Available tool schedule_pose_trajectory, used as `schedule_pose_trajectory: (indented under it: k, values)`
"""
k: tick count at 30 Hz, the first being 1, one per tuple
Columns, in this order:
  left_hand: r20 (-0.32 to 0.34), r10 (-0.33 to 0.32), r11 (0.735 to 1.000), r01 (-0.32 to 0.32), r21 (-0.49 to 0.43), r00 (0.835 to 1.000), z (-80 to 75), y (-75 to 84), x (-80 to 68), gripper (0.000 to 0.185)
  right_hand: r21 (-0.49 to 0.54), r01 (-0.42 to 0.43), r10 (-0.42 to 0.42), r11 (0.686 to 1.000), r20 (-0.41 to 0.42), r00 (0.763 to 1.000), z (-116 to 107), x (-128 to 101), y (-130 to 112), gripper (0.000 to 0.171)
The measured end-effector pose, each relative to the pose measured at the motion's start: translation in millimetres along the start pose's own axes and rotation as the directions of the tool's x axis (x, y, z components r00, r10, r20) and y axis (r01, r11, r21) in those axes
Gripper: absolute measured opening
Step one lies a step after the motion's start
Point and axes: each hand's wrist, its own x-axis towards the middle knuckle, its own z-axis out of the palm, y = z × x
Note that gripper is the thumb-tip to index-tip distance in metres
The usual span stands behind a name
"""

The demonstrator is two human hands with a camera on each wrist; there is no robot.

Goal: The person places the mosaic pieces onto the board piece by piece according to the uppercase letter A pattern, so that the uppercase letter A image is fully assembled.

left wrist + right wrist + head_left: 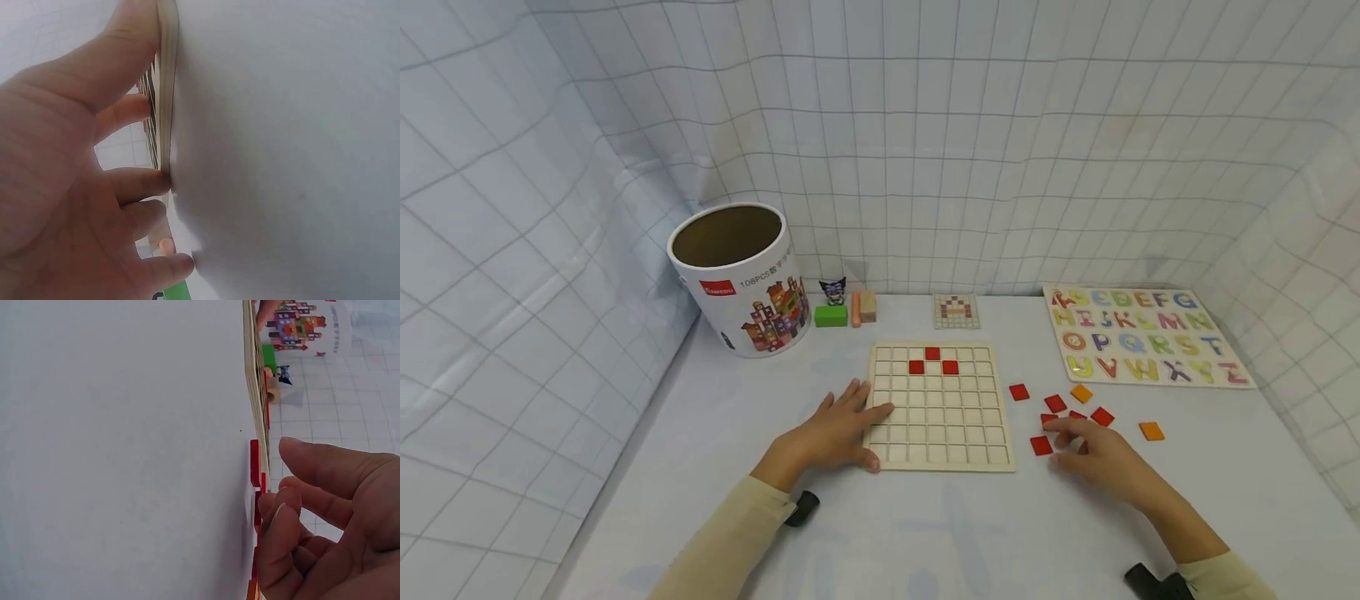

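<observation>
My left hand (835,433) lies flat, fingers spread, on the grid board (938,406) at its eight o'clock corner, I judge to steady it. My right hand (1093,454) curls over loose red tiles (1055,403) at the board's three o'clock, fingertips touching one. Three red tiles sit near twelve o'clock.

White table (925,533) amid grid-patterned cloth walls (1000,150)
</observation>
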Motion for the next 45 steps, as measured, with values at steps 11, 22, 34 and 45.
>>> schedule_pose_trajectory:
  k: [11, 22, 34, 45]
  values:
    - [0.033, 0.018, 1.000, -0.019, 0.013, 0.999, 8.1, 9.9, 7.7, 0.094, -0.103, 0.005, -0.009, 0.995, -0.039, 0.999, 14.5, -13.1, 10.7, 0.040]
    - [0.006, 0.005, 1.000, -0.005, -0.022, 1.000, 7.3, 4.2, 1.7, 0.092, -0.082, 0.027, -0.034, 0.996, -0.092, 0.995, 17.4, 0.8, 4.0, 0.016]
    - [0.004, -0.009, 0.999, 0.009, -0.037, 1.000, -3.0, 8.9, -1.5, 0.091, 0.164, -0.020, 0.012, 0.986, 0.052, 0.999, 11.5, 8.1, 1.9, 0.025]
    - [-0.014, -0.009, 1.000, 0.009, -0.027, 1.000, -1.1, 6.2, 3.4, 0.092, 0.523, -0.045, 0.005, 0.851, 0.077, 0.997, 14.7, 42.2, -15.8, 0.046]
